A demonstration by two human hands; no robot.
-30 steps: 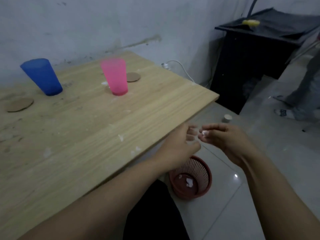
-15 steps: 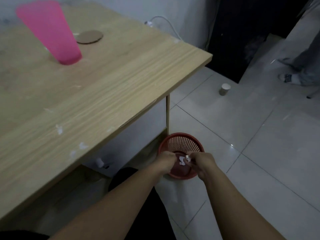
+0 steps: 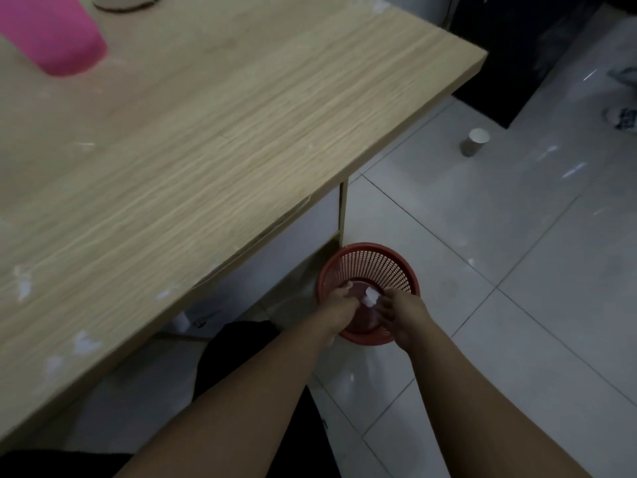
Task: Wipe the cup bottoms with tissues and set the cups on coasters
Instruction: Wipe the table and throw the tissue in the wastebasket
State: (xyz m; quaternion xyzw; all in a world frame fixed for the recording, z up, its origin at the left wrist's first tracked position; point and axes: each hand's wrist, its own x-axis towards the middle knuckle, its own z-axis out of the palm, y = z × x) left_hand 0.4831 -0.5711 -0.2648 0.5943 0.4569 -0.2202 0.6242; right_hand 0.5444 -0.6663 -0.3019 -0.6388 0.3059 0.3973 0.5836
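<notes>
Both my hands hang low over a red mesh basket (image 3: pixel 379 260) that stands on the floor by the table leg. My right hand (image 3: pixel 401 313) pinches a small white tissue wad (image 3: pixel 370 300) at its fingertips, above the inside of the basket. My left hand (image 3: pixel 339 303) is close beside the wad with loose fingers and holds nothing. On the wooden table (image 3: pixel 241 132), at the top left, stands a pink cup (image 3: pixel 58 39), upside down and blurred. Behind it the edge of a round cardboard coaster (image 3: pixel 127 3) shows.
White tissue scraps lie along the table's near edge. A small paper cup (image 3: pixel 477 143) stands on the tiled floor to the right. A black cabinet (image 3: pixel 517 46) is at the back right, with another person's shoe (image 3: pixel 620 119) near it.
My view has tipped further down and closer to the floor. Both hands dropped from table height to the basket, carrying the tissue. The blue cup has left the view.
</notes>
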